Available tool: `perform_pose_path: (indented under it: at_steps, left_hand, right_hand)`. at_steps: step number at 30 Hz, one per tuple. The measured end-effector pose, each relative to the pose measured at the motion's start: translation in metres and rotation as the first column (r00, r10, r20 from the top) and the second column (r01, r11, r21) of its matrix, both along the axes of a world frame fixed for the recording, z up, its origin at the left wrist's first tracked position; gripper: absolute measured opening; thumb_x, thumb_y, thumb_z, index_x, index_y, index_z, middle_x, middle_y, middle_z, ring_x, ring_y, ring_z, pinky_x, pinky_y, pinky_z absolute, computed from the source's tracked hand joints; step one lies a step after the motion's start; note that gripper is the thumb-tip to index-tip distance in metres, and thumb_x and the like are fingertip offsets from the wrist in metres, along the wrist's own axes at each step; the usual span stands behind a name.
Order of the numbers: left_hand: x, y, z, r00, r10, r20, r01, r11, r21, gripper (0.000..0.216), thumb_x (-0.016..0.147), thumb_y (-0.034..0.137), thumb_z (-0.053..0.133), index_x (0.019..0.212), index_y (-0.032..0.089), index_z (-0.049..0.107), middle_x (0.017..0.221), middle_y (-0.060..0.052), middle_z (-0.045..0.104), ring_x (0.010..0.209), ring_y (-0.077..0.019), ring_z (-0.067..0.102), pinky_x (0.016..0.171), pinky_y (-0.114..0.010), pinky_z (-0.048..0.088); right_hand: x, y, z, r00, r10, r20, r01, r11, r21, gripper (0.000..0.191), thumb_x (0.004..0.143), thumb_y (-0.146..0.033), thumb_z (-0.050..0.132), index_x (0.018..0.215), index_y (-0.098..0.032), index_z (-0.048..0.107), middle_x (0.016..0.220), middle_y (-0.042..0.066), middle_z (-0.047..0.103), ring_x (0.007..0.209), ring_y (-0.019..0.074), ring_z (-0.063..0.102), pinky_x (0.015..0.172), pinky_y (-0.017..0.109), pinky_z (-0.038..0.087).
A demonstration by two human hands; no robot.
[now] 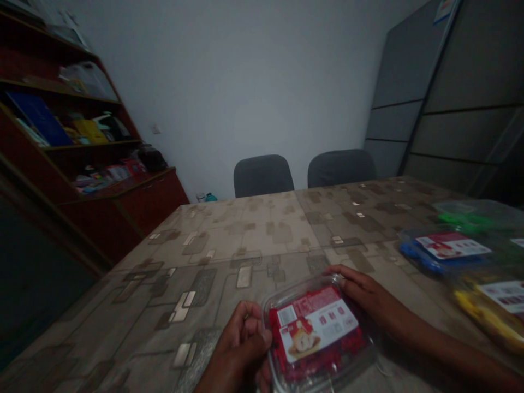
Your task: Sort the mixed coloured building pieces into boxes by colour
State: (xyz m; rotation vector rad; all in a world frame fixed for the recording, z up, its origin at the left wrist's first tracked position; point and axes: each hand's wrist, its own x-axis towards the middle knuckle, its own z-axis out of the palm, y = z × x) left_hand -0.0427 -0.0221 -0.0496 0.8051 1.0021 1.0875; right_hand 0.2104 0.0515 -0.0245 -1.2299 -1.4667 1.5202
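A clear plastic container (pixel 347 341) with red contents and a printed label on its lid lies near the table's front edge, slightly tilted to my view. My left hand (pixel 245 338) grips its left rim, thumb on top and fingers curled at the side. Around the far right corner, my right hand (pixel 360 289) is closed on the rim, its fingers partly hidden behind the box. The lid looks closed. What the red pieces are, I cannot make out.
On the right stand similar clear containers: one with blue contents (pixel 434 265), one with yellow (pixel 483 311), one with green (pixel 462 219). The table (pixel 245 234) has a patterned cover. Two grey chairs (pixel 264 174) stand beyond it; a loaded shelf (pixel 94 147) is at left.
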Motion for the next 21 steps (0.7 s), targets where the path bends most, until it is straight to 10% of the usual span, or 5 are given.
perform_pose_path:
  at_steps: [7, 21]
  left_hand:
    - [0.007, 0.004, 0.008, 0.994, -0.054, -0.091, 0.055, 0.998, 0.009, 0.05, 0.075, 0.044, 0.079, 0.108, 0.021, 0.048, 0.081, -0.002, 0.067, 0.045, -0.0093, 0.059, 0.038, -0.016, 0.044]
    - [0.014, 0.012, 0.015, 0.983, 0.065, -0.17, -0.073, 0.996, -0.041, 0.043, 0.081, 0.058, 0.07, 0.081, 0.021, 0.05, 0.049, 0.005, 0.057, 0.035, -0.0072, 0.046, 0.033, -0.013, 0.034]
  right_hand:
    - [-0.001, 0.011, -0.003, 0.999, -0.017, -0.031, 0.017, 1.0, 0.001, 0.044, 0.076, -0.061, 0.066, 0.092, -0.019, 0.068, 0.074, 0.002, 0.064, 0.065, 0.0183, 0.06, 0.056, 0.028, 0.044]
    - [-0.006, 0.018, -0.012, 0.987, -0.054, -0.153, 0.027, 0.984, -0.175, 0.046, 0.069, -0.061, 0.073, 0.077, -0.02, 0.056, 0.057, -0.006, 0.054, 0.05, 0.0117, 0.052, 0.047, 0.023, 0.035]
